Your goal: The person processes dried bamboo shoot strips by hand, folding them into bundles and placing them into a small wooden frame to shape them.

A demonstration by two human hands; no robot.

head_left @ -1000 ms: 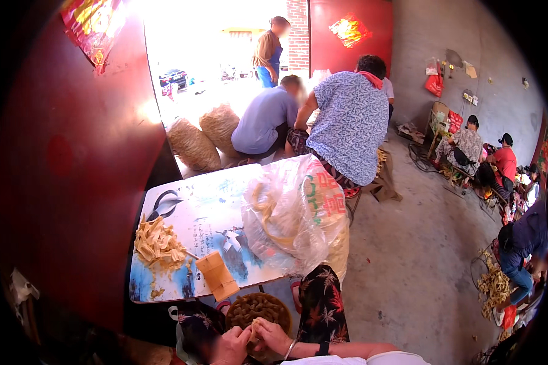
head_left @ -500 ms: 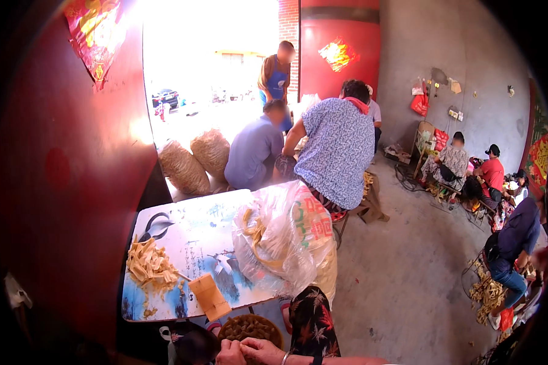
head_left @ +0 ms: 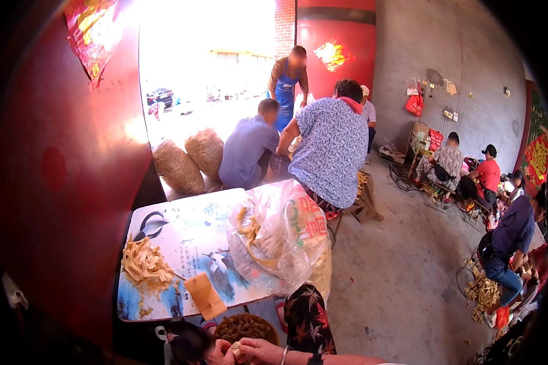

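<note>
At the lower edge, my left hand [head_left: 220, 353] and my right hand [head_left: 257, 351] meet with their fingers closed around a small pale folded piece [head_left: 235, 350]. What the piece is cannot be made out. Just beyond my fingers stands a round basin [head_left: 276, 334], filled with brown knobbly pieces [head_left: 245, 326]. My right wrist wears a bracelet, and its forearm enters from the right.
A painted table [head_left: 182, 213] ahead holds pale flat strips [head_left: 145, 264], a wooden block [head_left: 204, 296] and a clear plastic bag [head_left: 268, 234]. Full sacks [head_left: 178, 167] stand by the doorway. Several people sit or stand beyond, some at the right wall.
The pale piece now shows between my fingers, where it was hidden before. The person in the blue apron has turned and moved slightly right. The whole view has shifted a little.
</note>
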